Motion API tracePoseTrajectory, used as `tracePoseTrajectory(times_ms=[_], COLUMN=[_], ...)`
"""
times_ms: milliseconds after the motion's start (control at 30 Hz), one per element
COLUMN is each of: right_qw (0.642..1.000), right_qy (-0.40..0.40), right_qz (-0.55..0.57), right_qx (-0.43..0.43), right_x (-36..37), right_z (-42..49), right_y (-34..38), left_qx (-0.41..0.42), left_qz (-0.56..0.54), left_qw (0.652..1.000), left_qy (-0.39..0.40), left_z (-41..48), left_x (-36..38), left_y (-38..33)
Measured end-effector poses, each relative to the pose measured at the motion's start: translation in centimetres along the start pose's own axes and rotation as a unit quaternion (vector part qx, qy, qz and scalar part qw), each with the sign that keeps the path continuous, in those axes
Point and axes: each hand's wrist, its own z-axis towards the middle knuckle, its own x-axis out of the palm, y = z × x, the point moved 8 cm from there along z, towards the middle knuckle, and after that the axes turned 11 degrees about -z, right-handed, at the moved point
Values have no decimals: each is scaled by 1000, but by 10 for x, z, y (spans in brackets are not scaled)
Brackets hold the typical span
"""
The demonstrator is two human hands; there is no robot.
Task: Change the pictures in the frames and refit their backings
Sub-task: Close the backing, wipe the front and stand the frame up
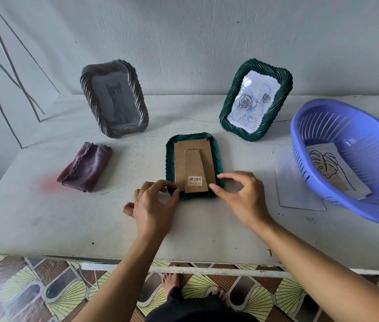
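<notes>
While the green twisted-rim frame (169,159) lies face down near the white table's (44,217) front edge, your left hand (156,203) and right hand (242,194) pinch its near corners; its brown cardboard backing (180,159) bears a barcode sticker (194,181).

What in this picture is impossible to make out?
Head view:
- Picture in the face-down frame: hidden by its cardboard backing.
- Barcode label text: too small.
- Basket: cut off by the right edge.
- Leaf drawing: partly behind the basket's wall.
- Grips of left hand and right hand at the frame's corners: hidden by fingers.
</notes>
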Motion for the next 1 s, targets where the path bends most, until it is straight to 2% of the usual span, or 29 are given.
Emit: tracePoseTrajectory(times_ms=[167, 267, 400, 500, 600, 767, 867, 1000], right_qw=[999, 996, 985, 971, 970, 985, 992, 971], right_qy=[10, 17, 40, 62, 61, 59, 52, 55], right_qz=[-50, -91, -162, -224, -224, -129, 3, 190], right_qx=[1, 11, 38, 57, 75, 100, 116, 137], right_x=[5, 9, 20, 27, 30, 31, 25, 9], right_z=[17, 35, 56, 65, 67, 66, 64, 60], right_y=[0, -2, -2, 2, 4, -2, -2, 10], left_qx=[85, 139, 168, 203, 214, 218, 215, 211], left_qz=[0, -11, -8, 42, 123, 171, 170, 94], left_qw=[993, 985, 978, 967, 955, 944, 941, 949], left_qy=[76, 96, 127, 148, 164, 178, 200, 215], left_z=[16, 27, 41, 44, 46, 45, 45, 40], left_x=[4, 10, 23, 35, 46, 49, 50, 44], left_y=[-15, -28, -42, -56, -62, -64, -68, -82])
